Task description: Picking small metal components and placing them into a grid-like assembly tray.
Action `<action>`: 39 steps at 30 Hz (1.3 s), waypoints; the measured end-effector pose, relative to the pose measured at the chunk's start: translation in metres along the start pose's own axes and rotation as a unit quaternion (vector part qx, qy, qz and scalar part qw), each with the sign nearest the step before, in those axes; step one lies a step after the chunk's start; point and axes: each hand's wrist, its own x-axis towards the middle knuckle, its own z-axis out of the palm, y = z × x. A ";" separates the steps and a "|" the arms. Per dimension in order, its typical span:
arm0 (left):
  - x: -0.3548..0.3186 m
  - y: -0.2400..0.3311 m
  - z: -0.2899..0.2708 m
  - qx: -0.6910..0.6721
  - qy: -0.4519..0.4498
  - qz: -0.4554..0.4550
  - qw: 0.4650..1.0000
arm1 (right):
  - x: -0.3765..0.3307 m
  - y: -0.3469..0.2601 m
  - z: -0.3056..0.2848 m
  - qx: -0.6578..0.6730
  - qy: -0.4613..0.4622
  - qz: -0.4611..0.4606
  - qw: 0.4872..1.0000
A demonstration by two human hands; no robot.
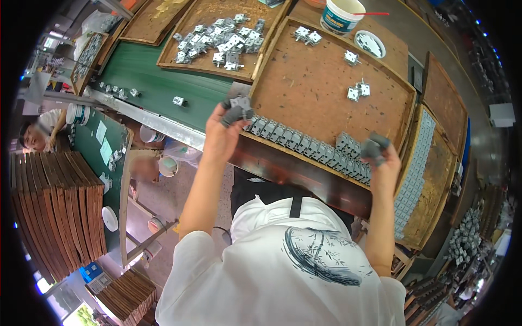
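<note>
My left hand, with dark grey covers on its fingertips, is closed on a small boxy grey metal part above the near left corner of a wooden tray. My right hand, also with grey fingertip covers, is at the tray's near right corner. Its fingers are bent together, and I cannot make out what is between them. Along the tray's near edge stand grey parts in a tight row, with a short second row behind its right end. Loose parts lie farther back.
A second tray with heaped parts is at the far left, beside a green conveyor belt carrying several parts. A white bucket and a small tub stand behind. At right is a tray of ordered parts. Another person sits far left.
</note>
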 end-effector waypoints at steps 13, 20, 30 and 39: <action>-0.045 -0.008 0.081 0.180 -0.211 0.014 0.961 | -0.023 -0.051 0.085 -0.355 -0.168 -0.281 0.876; -0.056 -0.010 0.099 0.163 -0.223 -0.020 0.961 | -0.017 -0.048 0.083 -0.397 -0.173 -0.330 0.839; -0.069 -0.043 0.122 0.440 -0.196 0.137 0.866 | -0.015 -0.016 0.081 -0.433 -0.074 -0.375 0.816; -0.058 -0.053 0.135 0.418 -0.319 0.224 0.821 | -0.016 -0.019 0.040 -0.253 -0.274 -0.024 0.927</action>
